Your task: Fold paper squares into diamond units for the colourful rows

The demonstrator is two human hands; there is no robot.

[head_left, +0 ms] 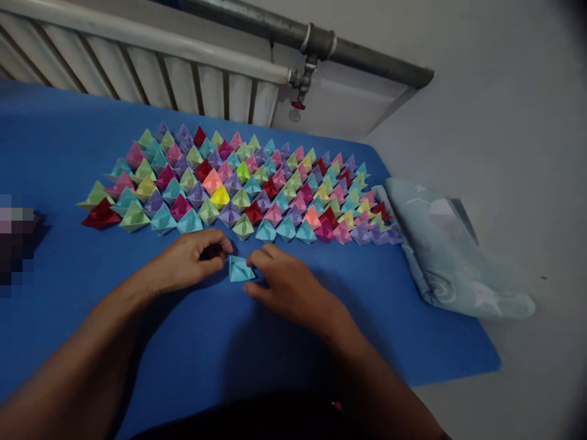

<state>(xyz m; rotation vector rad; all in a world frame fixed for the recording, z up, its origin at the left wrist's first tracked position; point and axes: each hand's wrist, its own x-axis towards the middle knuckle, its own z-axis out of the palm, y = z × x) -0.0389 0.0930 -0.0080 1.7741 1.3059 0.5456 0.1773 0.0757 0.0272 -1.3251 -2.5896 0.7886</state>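
Observation:
A small piece of light blue folded paper (240,269) is between my two hands, low over the blue surface. My left hand (195,258) is curled, its thumb and index finger pinched together at the paper's left corner. From the other side, my right hand (287,282) grips the paper's right edge with bent fingers, the thumb lower down. Just beyond my hands stand several rows of folded paper boats (243,227) in blue, green, purple, pink, red and yellow, packed close together.
The blue tabletop (183,366) runs back to a white radiator (174,79). A grey pipe (376,58) and a red-handled valve (298,105) sit above the far edge. A folded pale green blanket (440,256) lies at the right. A blurred-out object (16,244) is at the left edge.

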